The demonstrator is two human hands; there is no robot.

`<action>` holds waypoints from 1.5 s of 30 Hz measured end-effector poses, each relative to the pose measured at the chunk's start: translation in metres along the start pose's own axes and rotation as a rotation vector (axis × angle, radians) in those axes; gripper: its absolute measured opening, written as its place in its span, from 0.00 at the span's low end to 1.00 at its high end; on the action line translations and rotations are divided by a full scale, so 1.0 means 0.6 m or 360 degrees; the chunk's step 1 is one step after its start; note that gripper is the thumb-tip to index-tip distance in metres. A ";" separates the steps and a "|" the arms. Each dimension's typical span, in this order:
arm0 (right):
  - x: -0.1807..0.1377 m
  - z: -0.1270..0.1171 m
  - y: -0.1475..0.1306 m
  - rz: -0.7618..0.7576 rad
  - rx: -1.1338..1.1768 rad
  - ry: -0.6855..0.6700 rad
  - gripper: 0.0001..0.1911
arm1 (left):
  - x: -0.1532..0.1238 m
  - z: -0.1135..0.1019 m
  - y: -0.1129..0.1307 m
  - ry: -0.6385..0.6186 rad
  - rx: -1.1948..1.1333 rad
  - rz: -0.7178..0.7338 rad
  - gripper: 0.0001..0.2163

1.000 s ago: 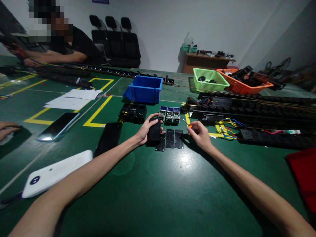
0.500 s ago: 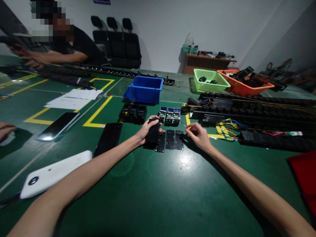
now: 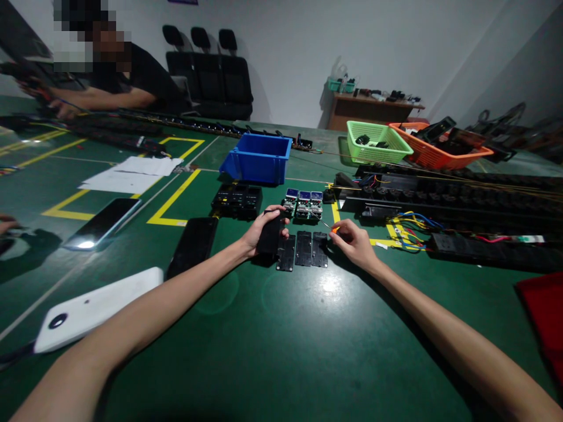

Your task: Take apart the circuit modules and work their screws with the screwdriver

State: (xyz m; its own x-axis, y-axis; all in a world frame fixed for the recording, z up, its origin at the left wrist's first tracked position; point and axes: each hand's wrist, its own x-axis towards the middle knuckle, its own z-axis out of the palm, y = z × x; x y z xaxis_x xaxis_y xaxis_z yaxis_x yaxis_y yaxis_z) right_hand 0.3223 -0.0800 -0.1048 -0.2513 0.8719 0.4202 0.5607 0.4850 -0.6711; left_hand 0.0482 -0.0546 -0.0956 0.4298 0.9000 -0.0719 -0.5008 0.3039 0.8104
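Observation:
My left hand [image 3: 254, 236] is wrapped round a black rectangular case [image 3: 269, 239], held tilted above the table. In my right hand [image 3: 357, 245] a small screwdriver with an orange handle [image 3: 335, 230] is pinched, its thin shaft pointing left toward the circuit boards. Several small circuit boards [image 3: 309, 206] with blue-topped parts stand just beyond both hands. Flat black cover plates [image 3: 304, 249] lie in a row between the hands, the leftmost partly hidden by the case. Black housings [image 3: 237, 201] rest behind my left hand.
A blue bin [image 3: 259, 164] stands beyond the housings. Phones [image 3: 105, 223], a white device [image 3: 97, 308] and papers [image 3: 132, 174] lie left. Right are long black assemblies with wires [image 3: 413, 228], a green basket [image 3: 378, 149] and an orange basket [image 3: 444, 155]. A co-worker [image 3: 141, 82] sits far left.
The black case in my left hand has tilted and shifted slightly left. My right hand keeps the screwdriver at nearly the same place. Another person's hand at the left edge has drawn back.

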 end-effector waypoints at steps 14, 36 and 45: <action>0.001 -0.001 -0.004 -0.0024 0.0000 -0.0089 0.11 | -0.001 0.003 0.002 -0.0026 -0.0038 -0.0060 0.14; 0.000 0.001 0.000 -0.0013 -0.0044 -0.0118 0.11 | -0.005 -0.002 0.006 0.0004 -0.0175 -0.0091 0.14; 0.000 0.000 -0.002 -0.0014 -0.0063 -0.0108 0.11 | -0.011 0.001 0.002 0.0006 -0.0022 -0.0007 0.20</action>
State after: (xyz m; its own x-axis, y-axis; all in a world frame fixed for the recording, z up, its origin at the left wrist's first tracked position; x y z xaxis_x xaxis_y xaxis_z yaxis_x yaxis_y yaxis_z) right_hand 0.3213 -0.0806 -0.1040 -0.3085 0.8707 0.3829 0.5885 0.4910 -0.6424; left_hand 0.0456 -0.0602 -0.0938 0.4290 0.9000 -0.0778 -0.5093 0.3121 0.8020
